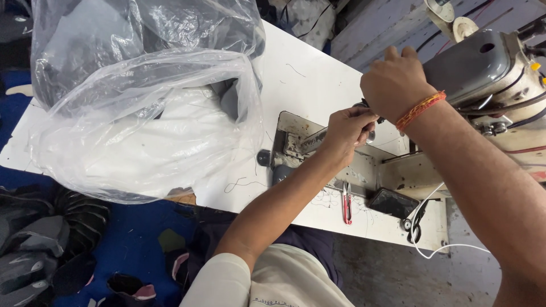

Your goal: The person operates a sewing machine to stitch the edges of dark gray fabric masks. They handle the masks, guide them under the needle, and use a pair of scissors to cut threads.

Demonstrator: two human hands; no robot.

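A white worktable [307, 74] stands over a blue floor [133, 239] (grey concrete [392, 273] at right), evenly lit.

— What colour was the table [310, 74]?
— White, scuffed with grey near the sewing machine [489, 74], which was cream with a grey top.
— And the bag [142, 113]?
— Clear plastic, with white cloth [165, 136] and something dark grey showing through.
— The small snips [346, 203]?
— Red handles. Beside them lay a black phone [392, 202] with a white cable [438, 241].
— Anything on the right hand [393, 85]?
— An orange and red thread band [420, 110] at the wrist. The floor [136, 239] was blue, strewn with grey and black pieces [34, 244].
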